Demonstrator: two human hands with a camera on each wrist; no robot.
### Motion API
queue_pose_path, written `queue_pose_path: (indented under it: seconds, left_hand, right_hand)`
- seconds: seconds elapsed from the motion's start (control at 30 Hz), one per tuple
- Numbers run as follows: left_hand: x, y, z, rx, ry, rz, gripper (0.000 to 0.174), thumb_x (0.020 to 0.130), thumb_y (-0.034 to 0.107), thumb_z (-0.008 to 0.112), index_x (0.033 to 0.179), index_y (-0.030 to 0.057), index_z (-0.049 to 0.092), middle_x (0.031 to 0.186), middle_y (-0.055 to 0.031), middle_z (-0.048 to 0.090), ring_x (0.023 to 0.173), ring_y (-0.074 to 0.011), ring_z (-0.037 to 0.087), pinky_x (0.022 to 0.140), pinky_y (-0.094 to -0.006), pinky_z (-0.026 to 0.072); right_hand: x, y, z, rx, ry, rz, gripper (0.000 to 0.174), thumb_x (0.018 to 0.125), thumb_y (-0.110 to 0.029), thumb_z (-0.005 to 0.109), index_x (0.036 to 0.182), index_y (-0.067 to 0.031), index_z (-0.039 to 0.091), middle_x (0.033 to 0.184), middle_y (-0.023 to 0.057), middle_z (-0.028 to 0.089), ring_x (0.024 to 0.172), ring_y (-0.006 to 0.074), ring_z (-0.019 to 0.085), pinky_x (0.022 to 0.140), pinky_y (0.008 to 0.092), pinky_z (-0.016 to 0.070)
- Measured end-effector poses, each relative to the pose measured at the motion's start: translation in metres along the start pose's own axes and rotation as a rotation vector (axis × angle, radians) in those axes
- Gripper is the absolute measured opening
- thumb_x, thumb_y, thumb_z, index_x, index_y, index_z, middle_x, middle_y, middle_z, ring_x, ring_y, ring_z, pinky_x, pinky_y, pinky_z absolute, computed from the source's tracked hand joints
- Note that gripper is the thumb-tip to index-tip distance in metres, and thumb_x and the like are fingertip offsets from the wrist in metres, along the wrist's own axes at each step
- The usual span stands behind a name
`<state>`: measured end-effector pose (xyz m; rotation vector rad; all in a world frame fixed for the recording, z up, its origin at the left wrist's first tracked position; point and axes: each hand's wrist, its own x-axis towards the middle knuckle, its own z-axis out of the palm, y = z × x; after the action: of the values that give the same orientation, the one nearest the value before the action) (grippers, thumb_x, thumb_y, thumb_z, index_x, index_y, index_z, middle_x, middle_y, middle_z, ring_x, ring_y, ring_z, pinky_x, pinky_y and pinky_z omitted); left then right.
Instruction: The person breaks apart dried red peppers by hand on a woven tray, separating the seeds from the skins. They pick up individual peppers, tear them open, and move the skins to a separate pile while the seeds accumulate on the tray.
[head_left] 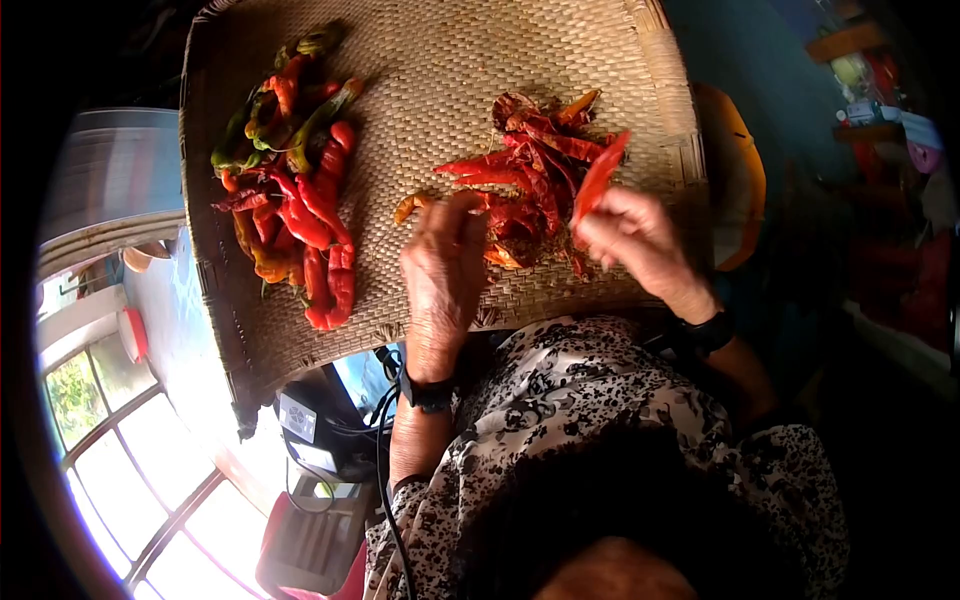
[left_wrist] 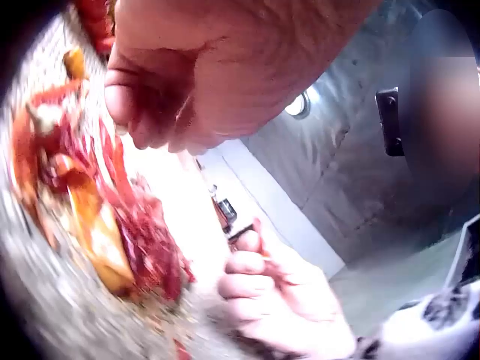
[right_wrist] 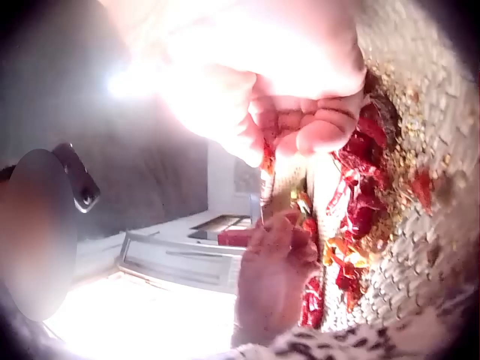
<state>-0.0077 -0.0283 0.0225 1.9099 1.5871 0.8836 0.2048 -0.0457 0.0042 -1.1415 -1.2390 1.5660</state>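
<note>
The right hand [head_left: 635, 240] pinches a red pepper [head_left: 603, 175] and holds it tilted up over the right side of a woven tray [head_left: 420, 70]. Below it lies a pile of wrinkled, dark red peppers [head_left: 540, 185]. At the pile's left edge is the left hand [head_left: 440, 265], its fingers curled, with nothing visible in them. The left wrist view shows the left hand [left_wrist: 202, 75] above the peppers [left_wrist: 150, 232], fingers bent inward. In the right wrist view, the right hand [right_wrist: 285, 90] covers most of its pepper, and the left hand [right_wrist: 274, 277] is beyond it.
Glossy red, orange and green peppers [head_left: 310, 210] are heaped on the tray's left side. A small orange-brown pepper [head_left: 410, 206] lies between the heaps. Black cables [head_left: 382, 440] hang beside the left forearm. An orange-rimmed object [head_left: 742, 180] stands past the tray's right edge.
</note>
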Motion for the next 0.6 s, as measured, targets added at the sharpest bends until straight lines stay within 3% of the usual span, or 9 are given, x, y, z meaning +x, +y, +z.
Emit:
queue_pose_path:
  seconds: [0.1,0.17,0.2,0.23,0.3,0.4,0.47,0.53,0.6]
  left_hand:
    - [0.007,-0.028,-0.014,0.458,0.148,0.064,0.017,0.081,0.009,0.064,0.098,0.0078,0.061,0.091,-0.0123,0.058,0.08,-0.0305,0.061,0.065,-0.039,0.0515]
    - [0.008,-0.043,-0.016,0.573,0.08,-0.036,0.023,0.082,0.013,0.061,0.104,0.0082,0.058,0.104,-0.0139,0.054,0.089,-0.0339,0.058,0.066,-0.0421,0.0506]
    - [0.007,-0.049,-0.016,0.585,0.071,-0.03,0.021,0.082,0.013,0.06,0.103,0.0079,0.058,0.103,-0.014,0.055,0.089,-0.034,0.059,0.066,-0.0422,0.0505]
    - [0.008,-0.053,-0.016,0.597,0.062,-0.023,0.019,0.083,0.013,0.059,0.101,0.0076,0.058,0.103,-0.014,0.055,0.088,-0.0342,0.059,0.065,-0.0423,0.0503]
    - [0.01,-0.056,-0.018,0.615,0.042,-0.062,0.017,0.083,0.013,0.059,0.1,0.0075,0.058,0.101,-0.0134,0.056,0.087,-0.0336,0.059,0.065,-0.0422,0.0503]
    - [0.008,-0.051,-0.02,0.594,0.059,-0.074,0.014,0.083,0.012,0.059,0.096,0.0075,0.058,0.095,-0.0121,0.058,0.082,-0.0323,0.061,0.064,-0.0414,0.0505]
    - [0.008,-0.041,-0.021,0.554,0.091,-0.041,0.011,0.083,0.011,0.059,0.094,0.0076,0.058,0.091,-0.0112,0.059,0.079,-0.0314,0.062,0.063,-0.0408,0.0506]
    - [0.007,-0.021,-0.022,0.343,0.107,0.093,0.009,0.083,0.008,0.061,0.092,0.0076,0.059,0.085,-0.01,0.061,0.073,-0.0288,0.063,0.061,-0.0384,0.0517]
    - [0.003,0.0,-0.015,0.183,0.038,0.087,0.009,0.082,0.004,0.063,0.091,0.0059,0.059,0.084,-0.0097,0.063,0.069,-0.0238,0.064,0.059,-0.0347,0.0522]
  right_hand:
    - [-0.001,-0.005,-0.022,0.365,0.257,-0.116,0.021,0.094,-0.026,0.055,0.087,-0.0076,0.061,0.073,-0.0008,0.056,0.06,0.0076,0.049,0.052,0.0227,0.0416]
    - [0.001,0.006,-0.045,0.826,0.259,-0.252,0.026,0.094,-0.031,0.054,0.09,-0.0073,0.061,0.077,0.0005,0.057,0.065,0.0094,0.05,0.058,0.0245,0.0429]
    - [0.001,0.007,-0.055,0.989,0.2,-0.302,0.031,0.095,-0.035,0.052,0.099,-0.0054,0.061,0.08,0.0023,0.059,0.069,0.0106,0.051,0.061,0.026,0.0435]
    - [0.0,0.008,-0.06,1.087,0.221,-0.317,0.037,0.096,-0.036,0.049,0.111,-0.0039,0.059,0.081,0.0035,0.06,0.069,0.0106,0.051,0.06,0.0258,0.0434]
    - [-0.001,0.007,-0.062,1.112,0.156,-0.284,0.04,0.096,-0.036,0.048,0.117,-0.0028,0.056,0.082,0.004,0.061,0.069,0.0104,0.052,0.06,0.0255,0.0438]
    - [-0.003,0.004,-0.034,0.71,0.213,-0.216,0.033,0.097,-0.03,0.049,0.111,-0.0024,0.059,0.074,0.0009,0.058,0.06,0.0083,0.051,0.052,0.0215,0.0431]
    - [-0.001,0.005,-0.018,0.23,0.11,-0.21,0.021,0.093,-0.018,0.054,0.109,-0.0061,0.06,0.069,-0.0008,0.056,0.054,0.0057,0.048,0.044,0.0197,0.0405]
    - [0.007,0.006,0.001,-0.096,0.02,-0.244,0.022,0.091,-0.02,0.06,0.107,-0.006,0.061,0.07,-0.0009,0.057,0.056,0.0044,0.049,0.046,0.0209,0.0438]
    - [0.012,0.009,0.021,-0.285,0.017,-0.319,0.024,0.089,-0.021,0.063,0.104,-0.003,0.06,0.071,0.001,0.058,0.059,0.0065,0.052,0.049,0.0231,0.0454]
